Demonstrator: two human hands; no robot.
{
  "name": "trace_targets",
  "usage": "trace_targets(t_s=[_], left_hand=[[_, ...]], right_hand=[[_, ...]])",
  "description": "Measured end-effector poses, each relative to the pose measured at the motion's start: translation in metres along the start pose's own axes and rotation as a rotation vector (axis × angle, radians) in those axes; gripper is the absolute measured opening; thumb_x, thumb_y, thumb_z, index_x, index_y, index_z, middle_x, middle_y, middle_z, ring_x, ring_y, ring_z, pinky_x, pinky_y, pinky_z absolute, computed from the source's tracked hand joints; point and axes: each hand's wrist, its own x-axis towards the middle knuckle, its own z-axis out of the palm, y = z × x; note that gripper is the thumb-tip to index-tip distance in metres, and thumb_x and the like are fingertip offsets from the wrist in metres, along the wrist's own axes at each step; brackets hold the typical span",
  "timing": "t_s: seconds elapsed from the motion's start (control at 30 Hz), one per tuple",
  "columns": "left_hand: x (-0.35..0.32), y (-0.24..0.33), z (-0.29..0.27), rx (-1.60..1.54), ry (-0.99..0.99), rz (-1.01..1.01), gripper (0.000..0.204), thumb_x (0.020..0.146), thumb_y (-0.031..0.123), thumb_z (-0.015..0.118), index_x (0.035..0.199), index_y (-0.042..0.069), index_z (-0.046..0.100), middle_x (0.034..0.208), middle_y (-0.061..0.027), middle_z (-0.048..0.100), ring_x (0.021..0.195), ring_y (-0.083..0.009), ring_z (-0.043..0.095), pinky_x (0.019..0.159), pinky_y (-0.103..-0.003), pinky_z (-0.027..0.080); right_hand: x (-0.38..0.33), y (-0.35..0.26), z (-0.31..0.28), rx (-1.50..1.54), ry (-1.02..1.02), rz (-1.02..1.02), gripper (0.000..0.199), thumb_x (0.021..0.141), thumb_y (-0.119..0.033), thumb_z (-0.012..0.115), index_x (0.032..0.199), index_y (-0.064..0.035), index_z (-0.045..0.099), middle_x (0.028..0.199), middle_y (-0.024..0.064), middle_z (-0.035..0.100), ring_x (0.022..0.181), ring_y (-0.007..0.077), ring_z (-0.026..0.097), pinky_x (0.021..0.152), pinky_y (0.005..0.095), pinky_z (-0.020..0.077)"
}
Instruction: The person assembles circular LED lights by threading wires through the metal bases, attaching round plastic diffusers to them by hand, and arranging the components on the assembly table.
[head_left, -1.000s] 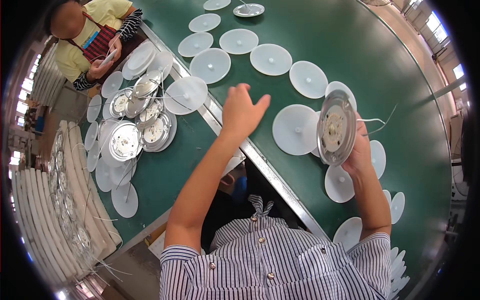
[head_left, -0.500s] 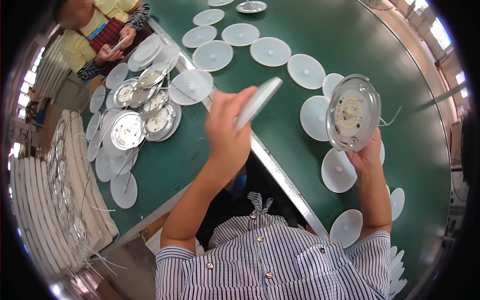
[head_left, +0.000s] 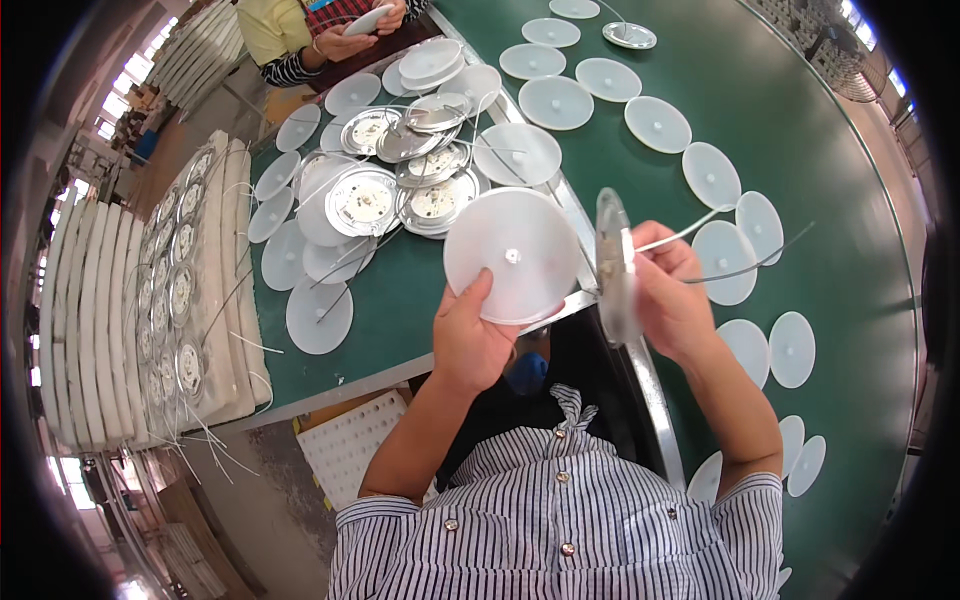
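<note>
My left hand (head_left: 471, 338) grips a round frosted white lamp cover (head_left: 513, 250) by its lower edge, thumb across the face, with a small hub at its centre. Just right of it, my right hand (head_left: 676, 295) holds a clear round LED lamp module (head_left: 614, 268) nearly edge-on. A white wire and a grey wire trail rightward from behind that hand. Cover and module are close but apart, above the metal edge of the green table. Left of my hands lies a pile of LED modules (head_left: 362, 202) with loose wires, mixed with frosted covers (head_left: 319, 318).
Frosted covers (head_left: 657, 124) are spread along the green belt (head_left: 850, 330) on the right, with one LED module (head_left: 629, 36) at its far end. Foam trays (head_left: 228, 330) of modules stand far left. Across the table a co-worker's hands (head_left: 345, 42) hold a disc.
My left hand has turned its cover face-on and brought it lower right. My right hand has moved left with the module, now edge-on beside the cover. The view has shifted left.
</note>
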Motion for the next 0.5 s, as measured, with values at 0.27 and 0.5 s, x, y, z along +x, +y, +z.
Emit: trace_targets(t_s=[0.27, 0.5], left_hand=[[-0.014, -0.005, -0.017, -0.038, -0.198, 0.031, 0.071, 0.076, 0.047, 0.046, 0.130, 0.006, 0.025, 0.131, -0.0135, 0.033, 0.121, -0.0334, 0.031, 0.096, -0.056, 0.026], [-0.019, 0.008, -0.019, -0.323, -0.223, -0.084, 0.080, 0.075, 0.062, 0.037, 0.133, 0.010, 0.023, 0.135, -0.0122, 0.028, 0.123, -0.0346, 0.029, 0.094, -0.063, 0.022]], right_hand=[[0.016, 0.027, 0.009, 0.382, -0.069, 0.180, 0.012, 0.086, -0.010, 0.047, 0.091, 0.0002, 0.049, 0.082, 0.0081, 0.058, 0.070, 0.0122, 0.058, 0.069, 0.0261, 0.0502], [0.007, 0.041, -0.009, 0.646, -0.006, 0.284, 0.044, 0.088, -0.037, 0.035, 0.119, -0.0073, 0.044, 0.116, 0.0126, 0.050, 0.105, 0.0261, 0.050, 0.090, 0.0439, 0.0411]])
